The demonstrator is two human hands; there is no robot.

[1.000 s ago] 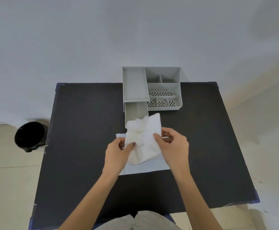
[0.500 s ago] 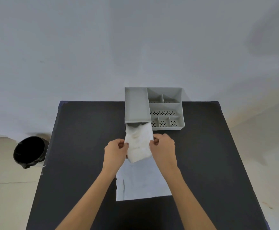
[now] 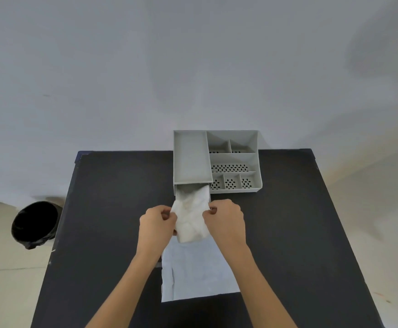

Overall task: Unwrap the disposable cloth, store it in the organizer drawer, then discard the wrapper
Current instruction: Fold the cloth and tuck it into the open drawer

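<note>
A folded white cloth (image 3: 191, 215) is held between both hands over the pulled-out drawer (image 3: 176, 194) of the grey organizer (image 3: 191, 157). Its far end lies inside the drawer; its near end sticks out towards me. My left hand (image 3: 156, 223) pinches the cloth's left edge and my right hand (image 3: 225, 221) pinches its right edge. The pale flat wrapper (image 3: 198, 271) lies on the black table (image 3: 112, 209) under and behind my wrists, partly covered by my forearms.
The organizer has several small perforated compartments (image 3: 231, 183) on its right side and stands at the table's far edge against a white wall. A black-lined bin (image 3: 35, 223) stands on the floor left of the table.
Both hands carried the cloth forward from above the wrapper to the drawer, and its far end now sits inside. The view tilted, so the table appears lower in frame.
</note>
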